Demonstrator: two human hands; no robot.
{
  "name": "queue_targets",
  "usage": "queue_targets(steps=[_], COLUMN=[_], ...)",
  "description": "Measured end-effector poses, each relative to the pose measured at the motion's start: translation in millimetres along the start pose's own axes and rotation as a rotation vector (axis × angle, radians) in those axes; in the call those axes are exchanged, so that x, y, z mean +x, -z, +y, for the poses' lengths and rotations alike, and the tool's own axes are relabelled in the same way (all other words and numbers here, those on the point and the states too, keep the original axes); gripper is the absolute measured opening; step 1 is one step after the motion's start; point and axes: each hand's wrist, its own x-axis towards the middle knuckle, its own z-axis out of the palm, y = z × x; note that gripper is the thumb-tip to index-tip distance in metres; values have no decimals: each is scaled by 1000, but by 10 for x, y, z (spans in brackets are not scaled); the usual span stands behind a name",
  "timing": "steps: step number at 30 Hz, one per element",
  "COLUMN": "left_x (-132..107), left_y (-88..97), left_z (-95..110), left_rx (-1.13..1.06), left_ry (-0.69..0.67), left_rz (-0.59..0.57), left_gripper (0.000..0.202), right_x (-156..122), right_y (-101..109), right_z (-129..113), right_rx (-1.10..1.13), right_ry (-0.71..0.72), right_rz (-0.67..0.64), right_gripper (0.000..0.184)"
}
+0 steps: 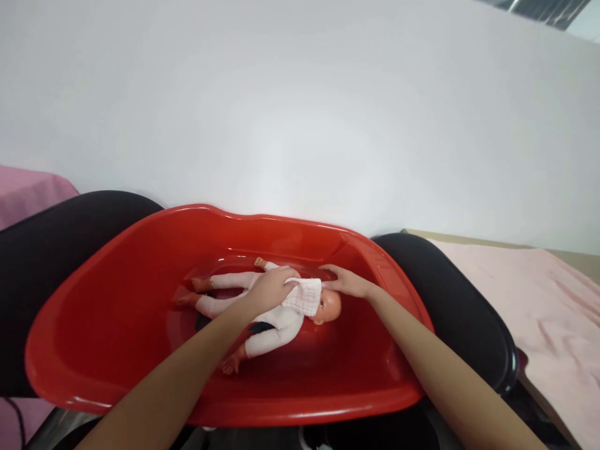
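A baby doll (262, 315) in white clothes lies on its back inside a red plastic tub (117, 325), head to the right. My left hand (272, 289) is closed on a small white cloth (304, 295) and presses it on the doll's chest near the chin. My right hand (347, 282) rests against the top of the doll's head (330, 306), fingers stretched out to the left and touching the cloth's edge.
The tub rests across two black chair seats (60, 250) (459, 306). A pink cloth (28, 190) lies at the far left. A pale pink cover (548, 306) spreads at the right. A white wall (300, 112) stands directly behind.
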Motion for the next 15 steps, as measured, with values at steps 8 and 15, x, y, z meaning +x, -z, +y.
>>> queue_targets(steps=[8,15], left_x=[98,184], left_y=[50,181], left_z=[-40,-1], left_rx=[-168,7], left_ry=[33,242], left_rz=[172,142], left_gripper=[23,15], right_x=[63,199], right_y=[-323,-656], right_z=[-620,-941], right_rx=[223,99], right_ry=[247,152], right_rz=[-124,26], right_gripper=[94,53])
